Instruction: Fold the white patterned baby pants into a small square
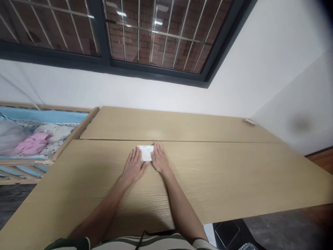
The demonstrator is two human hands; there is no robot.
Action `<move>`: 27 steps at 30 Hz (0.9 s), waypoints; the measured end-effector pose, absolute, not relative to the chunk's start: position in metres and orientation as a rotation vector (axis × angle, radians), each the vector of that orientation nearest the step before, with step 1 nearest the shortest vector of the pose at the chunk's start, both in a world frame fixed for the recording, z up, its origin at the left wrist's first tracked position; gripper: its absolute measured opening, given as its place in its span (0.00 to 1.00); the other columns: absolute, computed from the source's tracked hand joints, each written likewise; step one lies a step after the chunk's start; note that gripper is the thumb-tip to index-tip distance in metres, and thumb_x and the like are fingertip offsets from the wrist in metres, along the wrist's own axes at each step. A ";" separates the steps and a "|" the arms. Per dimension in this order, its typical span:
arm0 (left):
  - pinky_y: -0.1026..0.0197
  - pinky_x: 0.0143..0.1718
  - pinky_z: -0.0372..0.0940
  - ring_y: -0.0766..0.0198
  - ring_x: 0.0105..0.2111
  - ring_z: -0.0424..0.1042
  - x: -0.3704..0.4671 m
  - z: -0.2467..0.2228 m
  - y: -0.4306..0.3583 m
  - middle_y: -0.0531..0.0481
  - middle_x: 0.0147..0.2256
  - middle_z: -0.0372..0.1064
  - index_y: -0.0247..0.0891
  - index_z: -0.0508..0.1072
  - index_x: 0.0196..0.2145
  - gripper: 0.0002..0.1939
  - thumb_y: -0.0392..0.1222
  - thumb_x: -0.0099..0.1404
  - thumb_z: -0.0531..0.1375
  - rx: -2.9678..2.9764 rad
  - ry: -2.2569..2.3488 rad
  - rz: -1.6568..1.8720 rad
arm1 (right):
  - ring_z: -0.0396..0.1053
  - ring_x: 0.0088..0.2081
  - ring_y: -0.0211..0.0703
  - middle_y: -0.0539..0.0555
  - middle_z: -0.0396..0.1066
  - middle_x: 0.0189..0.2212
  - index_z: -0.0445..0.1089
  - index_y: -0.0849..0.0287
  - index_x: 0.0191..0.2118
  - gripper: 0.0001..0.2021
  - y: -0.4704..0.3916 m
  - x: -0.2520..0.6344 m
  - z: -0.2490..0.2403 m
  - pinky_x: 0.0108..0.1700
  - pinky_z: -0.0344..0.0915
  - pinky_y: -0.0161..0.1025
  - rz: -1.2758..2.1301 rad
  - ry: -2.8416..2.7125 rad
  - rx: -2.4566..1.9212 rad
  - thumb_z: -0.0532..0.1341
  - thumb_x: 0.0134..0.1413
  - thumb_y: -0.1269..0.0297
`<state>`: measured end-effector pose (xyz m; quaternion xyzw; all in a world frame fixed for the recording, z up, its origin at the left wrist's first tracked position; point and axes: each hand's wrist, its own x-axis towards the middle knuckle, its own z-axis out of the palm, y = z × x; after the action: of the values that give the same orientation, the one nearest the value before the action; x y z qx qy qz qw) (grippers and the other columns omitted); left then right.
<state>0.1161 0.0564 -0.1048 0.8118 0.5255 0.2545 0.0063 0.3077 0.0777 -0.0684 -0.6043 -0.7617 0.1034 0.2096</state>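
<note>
A small white rectangular piece (146, 153), like a folded tissue with faint marks, lies flat on the light wooden tabletop (221, 173). I cannot make out its exact kind. On its left edge rest the fingers of my left hand (133, 165), stretched out and flat. My right hand (160, 158) lies along the right edge, fingers also extended and its thumb side against the piece. Neither hand grips it. Both hands press down near the seam between the two boards.
A wooden crib (80, 129) with blue lining and a pink cloth (32, 143) adjoins the left side. A small pale object (249, 122) lies at the far right corner. Behind are a white wall and a barred window (158, 38). A black object (229, 233) sits below the front edge.
</note>
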 end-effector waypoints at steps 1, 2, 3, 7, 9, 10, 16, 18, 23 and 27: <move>0.38 0.69 0.48 0.42 0.72 0.37 0.115 -0.103 0.058 0.30 0.71 0.39 0.25 0.43 0.71 0.41 0.58 0.75 0.47 2.543 1.601 0.821 | 0.33 0.74 0.53 0.64 0.37 0.74 0.34 0.69 0.75 0.34 0.077 0.309 -0.066 0.71 0.40 0.56 0.274 -2.094 -1.671 0.39 0.73 0.52; 0.38 0.68 0.49 0.42 0.72 0.36 0.113 -0.101 0.060 0.30 0.72 0.39 0.25 0.45 0.71 0.40 0.58 0.74 0.49 2.550 1.537 0.840 | 0.32 0.74 0.55 0.66 0.36 0.74 0.35 0.69 0.74 0.36 0.076 0.311 -0.064 0.71 0.41 0.57 0.245 -2.072 -1.648 0.41 0.72 0.50; 0.39 0.68 0.50 0.43 0.72 0.36 0.111 -0.099 0.062 0.31 0.72 0.40 0.27 0.47 0.71 0.39 0.57 0.74 0.50 2.558 1.464 0.851 | 0.32 0.74 0.56 0.66 0.35 0.74 0.37 0.68 0.74 0.37 0.075 0.312 -0.061 0.71 0.41 0.58 0.211 -2.060 -1.611 0.44 0.71 0.48; 0.44 0.67 0.54 0.50 0.70 0.48 0.106 -0.095 0.069 0.37 0.69 0.52 0.35 0.56 0.68 0.31 0.53 0.74 0.51 2.558 1.298 0.839 | 0.49 0.70 0.58 0.65 0.53 0.69 0.55 0.58 0.70 0.34 0.072 0.320 -0.052 0.68 0.51 0.56 0.230 -2.154 -1.379 0.56 0.65 0.46; 0.44 0.67 0.54 0.50 0.69 0.51 0.106 -0.096 0.071 0.37 0.68 0.53 0.36 0.57 0.67 0.31 0.54 0.73 0.52 2.540 1.318 0.841 | 0.55 0.67 0.57 0.65 0.59 0.65 0.57 0.59 0.68 0.34 0.073 0.324 -0.053 0.66 0.54 0.55 0.305 -2.221 -1.297 0.61 0.61 0.50; 0.43 0.67 0.54 0.50 0.69 0.52 0.106 -0.096 0.071 0.37 0.69 0.53 0.36 0.58 0.67 0.32 0.55 0.72 0.53 2.527 1.329 0.846 | 0.55 0.66 0.58 0.65 0.59 0.65 0.57 0.61 0.68 0.35 0.074 0.326 -0.054 0.66 0.54 0.55 0.328 -2.239 -1.276 0.62 0.58 0.54; 0.43 0.66 0.55 0.49 0.66 0.59 0.112 -0.090 0.070 0.38 0.65 0.60 0.38 0.65 0.62 0.27 0.54 0.71 0.55 2.417 1.379 0.924 | 0.61 0.62 0.55 0.62 0.66 0.60 0.60 0.59 0.65 0.31 0.080 0.326 -0.062 0.64 0.57 0.54 0.326 -2.132 -1.260 0.56 0.53 0.70; 0.44 0.65 0.57 0.51 0.61 0.66 0.111 -0.083 0.068 0.40 0.60 0.68 0.39 0.70 0.57 0.21 0.51 0.74 0.52 2.365 1.391 0.971 | 0.66 0.57 0.55 0.61 0.72 0.53 0.64 0.59 0.61 0.26 0.078 0.322 -0.061 0.62 0.59 0.55 0.304 -2.013 -1.271 0.57 0.56 0.67; 0.49 0.55 0.66 0.52 0.50 0.74 0.109 -0.068 0.061 0.41 0.49 0.76 0.39 0.72 0.52 0.20 0.51 0.76 0.47 2.150 1.484 1.131 | 0.72 0.47 0.53 0.60 0.73 0.45 0.58 0.58 0.62 0.32 0.076 0.311 -0.057 0.52 0.70 0.51 0.549 -1.488 -1.226 0.65 0.55 0.52; 0.58 0.41 0.72 0.57 0.42 0.78 0.116 -0.064 0.057 0.43 0.45 0.78 0.37 0.71 0.51 0.23 0.53 0.77 0.44 1.940 1.547 1.193 | 0.75 0.43 0.52 0.57 0.74 0.42 0.52 0.55 0.64 0.40 0.081 0.313 -0.057 0.45 0.74 0.49 0.959 -1.373 -1.027 0.68 0.51 0.48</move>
<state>0.1155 0.0568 -0.0645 0.6913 0.5513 0.4253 0.1931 0.3133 0.0810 -0.0565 -0.4350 -0.5812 0.4059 0.5553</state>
